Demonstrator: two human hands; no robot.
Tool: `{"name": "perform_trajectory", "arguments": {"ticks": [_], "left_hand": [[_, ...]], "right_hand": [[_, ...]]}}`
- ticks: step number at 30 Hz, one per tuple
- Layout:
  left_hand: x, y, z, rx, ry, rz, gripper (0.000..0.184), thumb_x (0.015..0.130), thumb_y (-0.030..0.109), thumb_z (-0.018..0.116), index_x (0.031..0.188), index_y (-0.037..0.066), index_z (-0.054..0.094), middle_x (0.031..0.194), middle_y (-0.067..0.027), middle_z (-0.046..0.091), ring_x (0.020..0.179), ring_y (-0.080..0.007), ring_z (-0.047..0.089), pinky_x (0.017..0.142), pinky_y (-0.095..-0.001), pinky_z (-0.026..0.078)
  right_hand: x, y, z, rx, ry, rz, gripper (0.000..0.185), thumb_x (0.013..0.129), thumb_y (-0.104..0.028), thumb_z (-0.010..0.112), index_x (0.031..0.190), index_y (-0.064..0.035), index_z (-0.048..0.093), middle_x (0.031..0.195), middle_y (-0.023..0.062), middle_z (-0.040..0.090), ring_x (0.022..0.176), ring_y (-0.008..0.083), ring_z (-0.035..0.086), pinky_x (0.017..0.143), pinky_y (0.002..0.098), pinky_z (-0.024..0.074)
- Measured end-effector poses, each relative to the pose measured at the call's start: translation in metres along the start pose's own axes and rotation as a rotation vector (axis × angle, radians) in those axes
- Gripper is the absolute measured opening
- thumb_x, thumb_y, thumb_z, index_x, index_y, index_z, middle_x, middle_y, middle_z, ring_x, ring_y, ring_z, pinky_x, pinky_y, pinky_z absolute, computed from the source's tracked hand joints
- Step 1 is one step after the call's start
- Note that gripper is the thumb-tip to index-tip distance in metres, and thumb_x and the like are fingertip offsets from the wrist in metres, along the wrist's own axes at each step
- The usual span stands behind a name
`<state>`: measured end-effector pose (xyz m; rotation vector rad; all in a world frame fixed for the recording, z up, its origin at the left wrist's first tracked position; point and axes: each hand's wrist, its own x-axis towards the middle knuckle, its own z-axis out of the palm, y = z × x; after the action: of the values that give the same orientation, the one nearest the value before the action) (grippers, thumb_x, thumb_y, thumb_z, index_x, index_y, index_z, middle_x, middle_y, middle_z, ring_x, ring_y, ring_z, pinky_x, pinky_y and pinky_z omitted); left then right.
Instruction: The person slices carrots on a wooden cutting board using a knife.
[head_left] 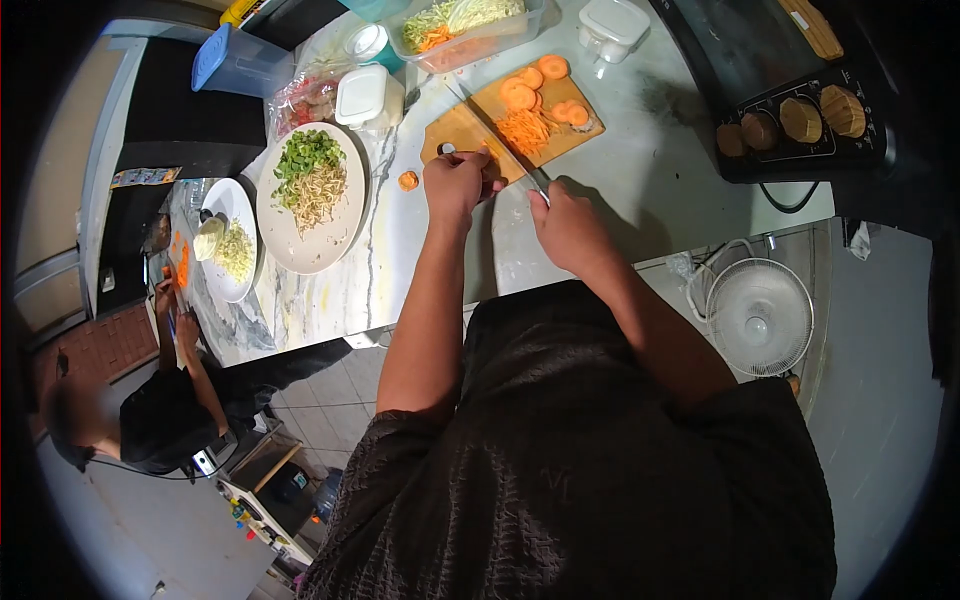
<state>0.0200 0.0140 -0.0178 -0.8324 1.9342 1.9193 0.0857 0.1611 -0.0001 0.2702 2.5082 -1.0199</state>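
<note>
My right hand (572, 228) is closed round the handle of a kitchen knife (500, 138), whose blade slants up and left across a wooden cutting board (441, 128). Beside the blade, the fingers of my left hand (458, 185) are bent together at the board's near edge, with a bit of orange carrot (486, 149) showing at their tips. Most of what they press on is hidden. On the far side of the knife lie a heap of carrot strips (523, 132) and several round carrot slices (519, 95). A carrot end (408, 181) sits on the counter, left of my left hand.
A plate (345, 225) of chopped greens and sprouts stands left, with a smaller white plate (238, 285) beyond it. Behind are lidded tubs (370, 97) and a container of shredded vegetables (470, 55). An oven (800, 130) stands right. Another person (165, 415) works at far left.
</note>
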Motion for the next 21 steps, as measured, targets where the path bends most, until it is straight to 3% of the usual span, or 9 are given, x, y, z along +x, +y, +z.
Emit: {"name": "perform_trajectory", "arguments": {"ticks": [12, 21], "left_hand": [[-0.0005, -0.0013, 0.0012, 0.032, 0.016, 0.026, 0.02, 0.087, 0.014, 0.066, 0.085, -0.005, 0.06, 0.066, -0.0086, 0.061, 0.051, -0.0161, 0.063, 0.045, -0.0239, 0.048], [-0.0039, -0.0015, 0.0031, 0.082, 0.048, 0.086, 0.023, 0.088, 0.016, 0.066, 0.085, -0.006, 0.059, 0.065, -0.0094, 0.062, 0.051, -0.0158, 0.063, 0.045, -0.0244, 0.048]], "right_hand": [[0.0018, 0.0052, 0.0075, -0.003, -0.003, -0.089, 0.039, 0.098, -0.035, 0.044, 0.098, 0.003, 0.054, 0.083, 0.0305, 0.063, 0.085, 0.049, 0.061, 0.077, 0.0557, 0.0477], [0.0017, -0.0006, 0.0059, 0.009, -0.023, -0.039, 0.038, 0.098, -0.034, 0.046, 0.098, 0.0033, 0.055, 0.085, 0.0294, 0.064, 0.084, 0.0481, 0.062, 0.076, 0.0543, 0.049]]}}
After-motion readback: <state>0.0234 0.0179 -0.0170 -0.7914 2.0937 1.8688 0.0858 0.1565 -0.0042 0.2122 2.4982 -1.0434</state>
